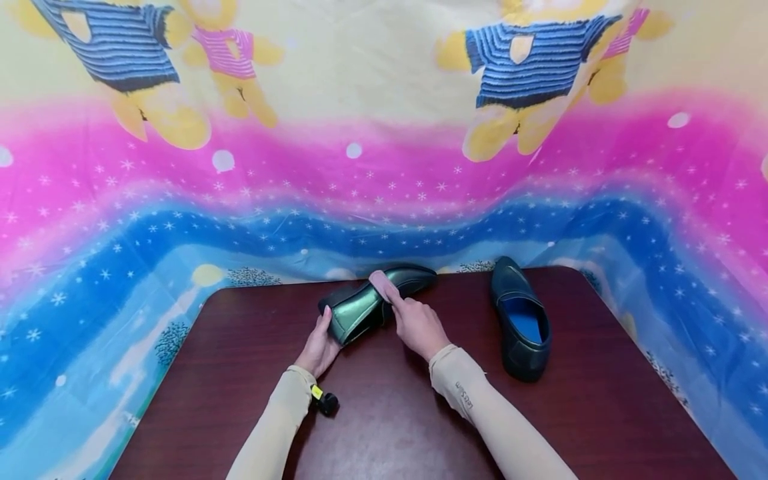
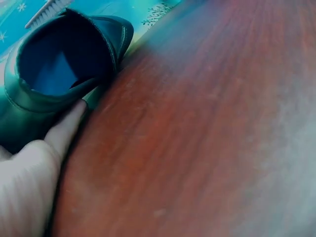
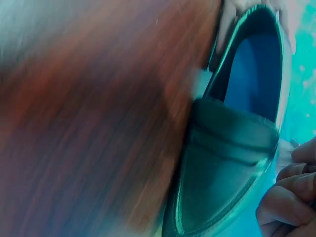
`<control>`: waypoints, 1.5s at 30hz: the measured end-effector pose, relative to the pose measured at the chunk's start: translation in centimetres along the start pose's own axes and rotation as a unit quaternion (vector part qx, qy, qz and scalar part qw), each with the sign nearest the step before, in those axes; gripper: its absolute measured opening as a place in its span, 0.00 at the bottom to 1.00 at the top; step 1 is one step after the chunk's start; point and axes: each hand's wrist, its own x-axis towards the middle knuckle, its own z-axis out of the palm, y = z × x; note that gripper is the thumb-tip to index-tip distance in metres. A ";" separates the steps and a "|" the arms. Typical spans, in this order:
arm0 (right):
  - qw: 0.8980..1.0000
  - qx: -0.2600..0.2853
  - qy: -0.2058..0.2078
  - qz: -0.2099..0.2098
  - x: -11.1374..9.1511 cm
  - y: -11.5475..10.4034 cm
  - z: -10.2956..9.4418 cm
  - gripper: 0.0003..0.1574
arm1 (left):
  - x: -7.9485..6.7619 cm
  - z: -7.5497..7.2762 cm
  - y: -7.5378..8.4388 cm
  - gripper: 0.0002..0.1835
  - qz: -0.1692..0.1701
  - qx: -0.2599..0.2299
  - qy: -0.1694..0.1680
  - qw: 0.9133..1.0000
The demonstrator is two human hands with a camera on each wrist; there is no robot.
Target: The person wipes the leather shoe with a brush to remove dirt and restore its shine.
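My left hand (image 1: 321,348) grips a dark green leather loafer (image 1: 354,315) by its heel, the shoe tilted on its side with the toe pointing to the far right. In the left wrist view, that hand (image 2: 29,182) lies along the heel below the blue-lined opening. A pink brush (image 1: 381,283) is in my right hand (image 1: 420,327), its head at the shoe's outer side near the middle. Pale bristles of the brush (image 2: 47,14) show beyond the loafer in the left wrist view. Curled fingers of the right hand (image 3: 289,202) appear beside the shoe's vamp (image 3: 222,173).
A second dark loafer (image 1: 521,320) with a blue insole stands upright on the right of the brown wooden table (image 1: 384,427). A patterned cloth (image 1: 384,173) hangs behind and around the table. A small black device (image 1: 327,404) is strapped at the left wrist.
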 end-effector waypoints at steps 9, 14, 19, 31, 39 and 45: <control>0.993 0.040 -0.028 -0.111 -1.0 -3.3 1.1 0.30 | -0.1 0.6 0.9 0.32 -0.028 0.040 0.017 0.999; 0.994 0.035 -0.019 -0.105 -1.0 -2.5 1.6 0.29 | 0.0 0.8 1.1 0.33 -0.024 0.058 0.029 0.998; 0.999 0.009 0.004 -0.044 -0.2 0.4 0.9 0.31 | -0.2 0.7 1.3 0.35 -0.022 0.073 0.028 0.997; 0.993 0.046 -0.026 -0.107 -0.8 -1.8 0.3 0.32 | 0.1 1.1 2.1 0.36 -0.029 0.076 0.027 0.996; 0.991 0.045 -0.028 -0.123 -1.1 -2.5 1.3 0.30 | 0.0 1.2 2.1 0.38 -0.030 0.081 0.016 0.996; 0.993 0.035 -0.006 -0.111 -0.6 -0.6 1.0 0.32 | -0.2 1.1 2.2 0.38 -0.036 0.084 0.021 0.996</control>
